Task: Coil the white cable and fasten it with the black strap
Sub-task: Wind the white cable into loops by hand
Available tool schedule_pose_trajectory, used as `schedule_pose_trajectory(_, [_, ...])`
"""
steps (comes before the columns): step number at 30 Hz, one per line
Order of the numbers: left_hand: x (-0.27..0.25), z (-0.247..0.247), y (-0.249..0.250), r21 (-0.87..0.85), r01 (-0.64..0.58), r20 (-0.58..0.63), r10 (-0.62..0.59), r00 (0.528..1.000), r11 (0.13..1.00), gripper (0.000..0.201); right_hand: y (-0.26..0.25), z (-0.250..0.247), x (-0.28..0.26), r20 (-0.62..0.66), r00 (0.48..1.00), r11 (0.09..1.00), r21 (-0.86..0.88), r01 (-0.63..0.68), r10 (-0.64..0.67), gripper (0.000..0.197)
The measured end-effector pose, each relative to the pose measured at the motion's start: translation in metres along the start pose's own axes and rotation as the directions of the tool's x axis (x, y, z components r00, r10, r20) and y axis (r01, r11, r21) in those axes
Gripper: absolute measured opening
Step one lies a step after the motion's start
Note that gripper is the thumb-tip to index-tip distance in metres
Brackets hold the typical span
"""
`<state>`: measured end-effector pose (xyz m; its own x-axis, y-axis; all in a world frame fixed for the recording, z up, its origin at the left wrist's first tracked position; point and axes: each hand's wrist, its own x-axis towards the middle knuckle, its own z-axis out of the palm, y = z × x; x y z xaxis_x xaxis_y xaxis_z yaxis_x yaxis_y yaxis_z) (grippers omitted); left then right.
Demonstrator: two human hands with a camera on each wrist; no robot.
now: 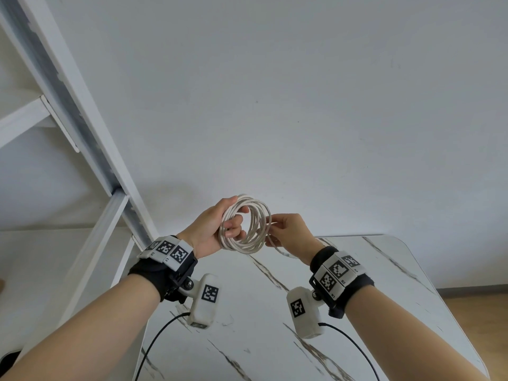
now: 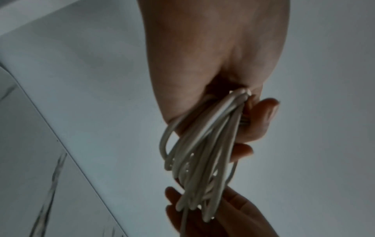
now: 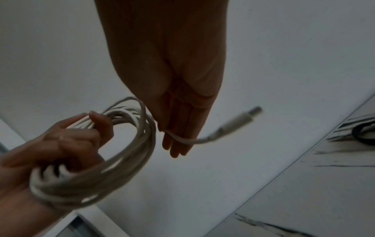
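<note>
The left hand [image 1: 206,226] is raised above the far edge of the marble table [image 1: 371,284], its fingers curled through the middle of the white cable [image 1: 248,225], which is wound into a round bundle of many loops held in the air. The grip sits at about 9 o'clock on the coil, with the thumb over the outside of the loops. At 3 o'clock on the coil, the right hand [image 1: 290,233] meets the bundle, and a loose tail of the cable runs across its fingers [image 3: 178,144], which lie nearly straight and close together in the right wrist view; whether the thumb pins that tail I cannot tell. The tail ends in a plug [image 3: 243,119] (blurred, pale, with a metal tip) sticking out toward 3 o'clock past the fingers. A black loop [image 3: 363,133] lies on the table at the right edge of that view; it may be the strap, though too little shows to be sure. A white shelf frame [image 1: 90,149] leans along the wall at 10 o'clock.
</note>
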<state>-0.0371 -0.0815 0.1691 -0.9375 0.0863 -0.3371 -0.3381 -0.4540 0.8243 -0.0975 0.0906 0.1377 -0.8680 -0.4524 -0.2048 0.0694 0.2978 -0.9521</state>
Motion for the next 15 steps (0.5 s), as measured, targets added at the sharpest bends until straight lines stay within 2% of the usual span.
schedule_pose_trajectory(8, [0.007, -0.004, -0.003, -0.108, -0.041, -0.046, 0.037, 0.998, 0.993, 0.033, 0.001, 0.009, -0.007, 0.126, 0.991, 0.998, 0.033, -0.059, 0.054, 0.032])
schedule_pose_trajectory(12, [0.009, -0.005, -0.004, -0.131, -0.035, -0.023, 0.033, 0.999, 0.991, 0.033, -0.004, 0.009, -0.010, 0.247, 0.968, 0.974, 0.201, -0.105, 0.053, 0.041])
schedule_pose_trajectory(15, [0.006, -0.007, -0.003, -0.090, -0.013, 0.022, 0.015, 1.000, 0.996, 0.034, -0.006, 0.005, -0.010, 0.302, 0.949, 0.945, 0.278, -0.175, 0.087, 0.036])
